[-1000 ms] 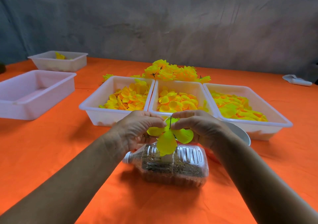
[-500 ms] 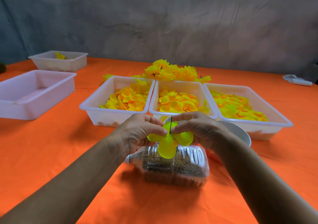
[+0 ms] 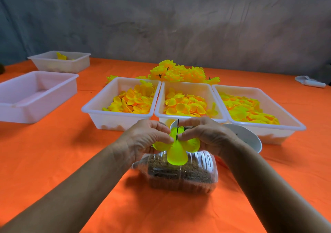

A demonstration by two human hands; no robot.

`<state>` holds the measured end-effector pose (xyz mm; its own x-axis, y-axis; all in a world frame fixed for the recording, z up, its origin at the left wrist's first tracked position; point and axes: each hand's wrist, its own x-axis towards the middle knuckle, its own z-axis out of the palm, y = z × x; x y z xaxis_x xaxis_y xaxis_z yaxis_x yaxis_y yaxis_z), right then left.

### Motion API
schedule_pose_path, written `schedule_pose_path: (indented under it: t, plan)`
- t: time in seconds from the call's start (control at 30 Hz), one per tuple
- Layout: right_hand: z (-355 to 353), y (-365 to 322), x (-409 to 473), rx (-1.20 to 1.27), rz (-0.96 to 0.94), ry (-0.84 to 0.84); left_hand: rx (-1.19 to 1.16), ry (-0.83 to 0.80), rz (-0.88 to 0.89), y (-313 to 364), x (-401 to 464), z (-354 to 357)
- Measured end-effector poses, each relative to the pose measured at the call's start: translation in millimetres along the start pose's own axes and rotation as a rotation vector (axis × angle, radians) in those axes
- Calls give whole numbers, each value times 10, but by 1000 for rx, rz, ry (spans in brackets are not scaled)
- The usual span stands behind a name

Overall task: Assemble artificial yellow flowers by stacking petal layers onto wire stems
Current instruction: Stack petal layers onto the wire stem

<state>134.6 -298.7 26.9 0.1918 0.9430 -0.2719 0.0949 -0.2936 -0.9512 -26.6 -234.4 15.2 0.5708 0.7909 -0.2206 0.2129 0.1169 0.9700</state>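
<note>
Both hands meet above a clear plastic bottle (image 3: 180,173) that lies on its side on the orange counter (image 3: 53,152) and holds a brown filling. The left hand (image 3: 143,141) and the right hand (image 3: 206,136) each pinch one yellow petal layer (image 3: 176,149) from its own side, with the fingers curled and the grip closed on the petal edges near the middle. A thin dark wire stem (image 3: 177,129) stands nearly upright through the centre of this petal layer, between the two hands, and its tip rises above the petals. One large petal hangs down toward the bottle, just above it; I cannot tell if it touches. Behind the bottle three white trays stand side by side, touching each other: the left tray (image 3: 100,114), the middle tray (image 3: 161,114) and the right tray (image 3: 290,123), all holding loose yellow and orange petals. Just behind the bottle and to its right, in front of the right tray, a white bowl (image 3: 250,139) is partly hidden by the right hand. Farther behind the bottle, beyond the trays, lies a heap of finished yellow flowers (image 3: 179,72). Well to the left of the bottle stands a pale tray (image 3: 32,107), and beyond it a smaller white tray (image 3: 71,66) with some yellow pieces inside.
</note>
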Motion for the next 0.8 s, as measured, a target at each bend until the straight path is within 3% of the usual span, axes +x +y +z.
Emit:
schedule_pose_path:
  t: [0.37, 0.63, 0.8]
  plan:
    - [-17, 91, 3, 194, 20, -101, 41, 13, 43, -23, -1, -35]
    - [-32, 104, 20, 161, 23, -32, 77, 5, 329, -23, -59, -29]
    - [-48, 124, 27, 115, 25, -9, 76, 5, 406, -49, -72, 71]
